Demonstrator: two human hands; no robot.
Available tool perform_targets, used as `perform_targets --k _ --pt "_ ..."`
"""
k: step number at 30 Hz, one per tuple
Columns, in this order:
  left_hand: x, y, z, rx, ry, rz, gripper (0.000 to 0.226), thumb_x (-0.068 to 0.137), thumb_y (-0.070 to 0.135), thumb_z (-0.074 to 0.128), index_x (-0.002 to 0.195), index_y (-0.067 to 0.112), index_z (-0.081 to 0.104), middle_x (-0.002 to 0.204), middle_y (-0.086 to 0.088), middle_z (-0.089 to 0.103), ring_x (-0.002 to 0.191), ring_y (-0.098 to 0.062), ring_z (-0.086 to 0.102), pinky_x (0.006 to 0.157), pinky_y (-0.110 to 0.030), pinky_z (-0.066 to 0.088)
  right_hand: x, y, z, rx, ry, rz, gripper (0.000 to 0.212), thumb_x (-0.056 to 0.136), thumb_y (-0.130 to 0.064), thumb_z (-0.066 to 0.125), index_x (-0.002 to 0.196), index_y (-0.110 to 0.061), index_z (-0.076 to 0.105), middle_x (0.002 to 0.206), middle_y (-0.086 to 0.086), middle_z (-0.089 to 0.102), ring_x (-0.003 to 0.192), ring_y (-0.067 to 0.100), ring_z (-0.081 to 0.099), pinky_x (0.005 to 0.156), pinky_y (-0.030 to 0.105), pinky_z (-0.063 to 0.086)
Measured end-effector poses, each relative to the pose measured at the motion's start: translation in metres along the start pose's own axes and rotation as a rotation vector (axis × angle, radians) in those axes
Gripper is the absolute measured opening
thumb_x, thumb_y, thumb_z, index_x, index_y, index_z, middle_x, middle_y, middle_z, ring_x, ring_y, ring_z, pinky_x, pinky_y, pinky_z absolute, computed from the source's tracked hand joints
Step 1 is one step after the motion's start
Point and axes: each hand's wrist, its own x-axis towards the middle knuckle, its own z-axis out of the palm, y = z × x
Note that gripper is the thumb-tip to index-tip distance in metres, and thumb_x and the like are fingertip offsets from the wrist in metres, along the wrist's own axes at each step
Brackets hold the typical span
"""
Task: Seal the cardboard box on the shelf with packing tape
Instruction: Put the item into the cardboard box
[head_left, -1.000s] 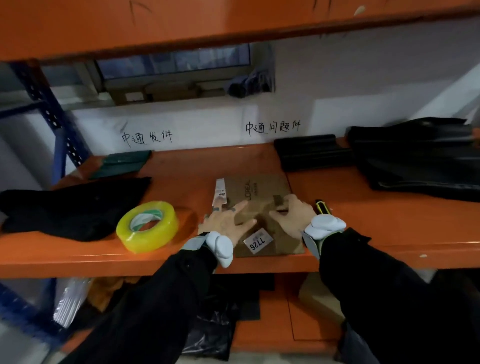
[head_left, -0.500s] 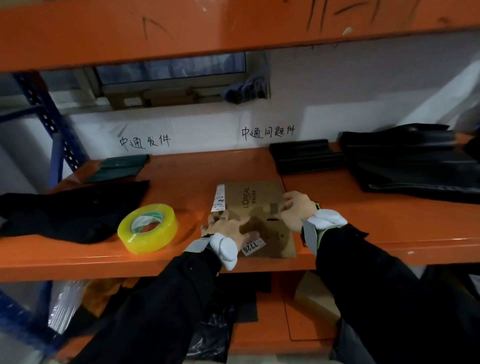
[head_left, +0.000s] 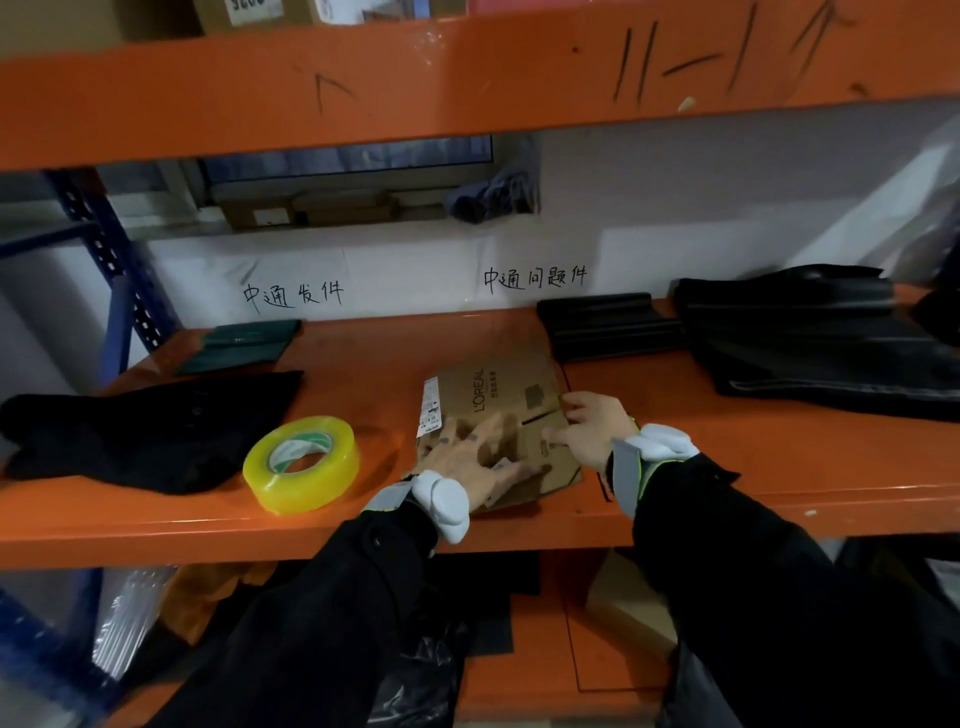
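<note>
Cardboard box, printed L'OREAL, lies on the orange shelf near its front edge. White label on the box's left side, print too small to read. Left hand lies flat on the box top, fingers spread. Right hand grips the box's right edge, fingers curled. Packing tape roll, yellow, lies just left of the box, not touching. Wall writing: 中通发件 and 中通问题件.

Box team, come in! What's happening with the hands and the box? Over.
Left hand flat on cardboard box, fingers spread. Right hand curled at its flap seam, grip unclear. Tape roll left of box, untouched. Nothing between them.
</note>
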Motion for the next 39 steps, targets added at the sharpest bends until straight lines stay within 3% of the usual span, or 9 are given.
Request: perform_targets --k 7,12,15,18,21,24,30,36,39 --pt "-0.007 0.021 -0.028 -0.306 0.152 0.063 0.073 0.082 0.088 0.022 0.147 0.063 0.002 0.154 -0.008 0.042 0.143 -0.035 0.035 0.109 -0.041 0.035 -0.018 -0.032 0.001 0.046 0.078 -0.236 0.063 0.080 -0.018 0.071 0.138 -0.035 0.054 0.127 -0.003 0.061 0.116 0.019 0.059 0.094 0.032 0.053" --pt "-0.017 0.031 -0.041 -0.426 0.231 0.221 0.049 0.102 0.060 0.020 0.151 0.055 0.019 0.157 0.010 0.036 0.147 -0.020 0.029 0.111 -0.020 0.017 -0.023 -0.049 0.001 0.091 0.012 -0.319 0.052 0.088 -0.025 0.065 0.138 -0.035 0.055 0.131 -0.004 0.058 0.121 0.018 0.055 0.098 0.031 0.048" --pt "-0.024 0.027 -0.050 -0.485 0.261 0.250 0.046 0.102 0.059 0.016 0.148 0.056 0.024 0.157 0.017 0.033 0.148 -0.016 0.026 0.121 -0.031 0.018 -0.026 -0.057 0.001 0.173 -0.036 -0.349 0.036 0.099 -0.035 0.053 0.135 -0.031 0.058 0.137 -0.005 0.057 0.129 0.017 0.050 0.097 0.023 0.042" --pt "-0.026 0.020 -0.059 -0.538 0.262 0.273 0.044 0.103 0.059 0.015 0.146 0.060 0.026 0.156 0.022 0.031 0.148 -0.011 0.025 0.118 -0.026 0.019 -0.027 -0.062 -0.001 0.138 -0.069 -0.365 0.035 0.104 -0.025 0.043 0.137 -0.029 0.056 0.138 -0.004 0.055 0.131 0.022 0.050 0.082 0.012 0.044" --pt "-0.023 0.013 -0.071 -0.536 0.258 0.264 0.046 0.103 0.057 0.013 0.146 0.057 0.029 0.157 0.020 0.032 0.148 -0.013 0.026 0.117 -0.027 0.023 -0.027 -0.068 0.002 0.032 -0.087 -0.407 0.040 0.105 -0.015 0.039 0.139 -0.029 0.054 0.134 0.009 0.060 0.123 0.035 0.055 0.074 0.014 0.049" --pt "-0.020 0.007 -0.080 -0.516 0.255 0.248 0.047 0.104 0.056 0.013 0.146 0.055 0.034 0.156 0.016 0.037 0.147 -0.015 0.029 0.107 -0.019 0.022 -0.028 -0.077 0.006 -0.074 -0.075 -0.463 0.043 0.103 -0.011 0.040 0.138 -0.032 0.055 0.134 -0.001 0.059 0.118 0.023 0.059 0.081 0.014 0.049" --pt "-0.026 0.004 -0.106 -0.504 0.364 0.183 0.053 0.105 0.054 0.020 0.147 0.034 0.043 0.151 -0.001 0.048 0.139 -0.027 0.042 0.097 -0.016 0.022 -0.028 -0.088 0.009 -0.224 0.004 -0.457 0.037 0.100 -0.024 0.045 0.128 -0.044 0.059 0.103 -0.006 0.067 0.085 0.024 0.069 0.079 0.042 0.060" --pt "-0.026 -0.018 -0.126 -0.364 0.461 0.181 0.048 0.106 0.048 0.022 0.138 0.023 0.047 0.135 -0.014 0.059 0.124 -0.042 0.051 0.097 -0.036 0.034 -0.038 -0.103 0.007 -0.424 0.095 -0.486 0.034 0.096 -0.043 0.053 0.125 -0.028 0.058 0.112 -0.005 0.063 0.108 0.021 0.059 0.081 0.022 0.042" --pt "-0.032 -0.027 -0.131 -0.309 0.460 0.181 0.052 0.107 0.041 0.022 0.140 0.011 0.049 0.136 -0.015 0.057 0.125 -0.036 0.051 0.096 -0.037 0.036 -0.037 -0.108 0.010 -0.392 0.090 -0.449 0.028 0.093 -0.033 0.056 0.120 -0.031 0.059 0.113 -0.005 0.066 0.088 0.022 0.066 0.071 0.022 0.049"
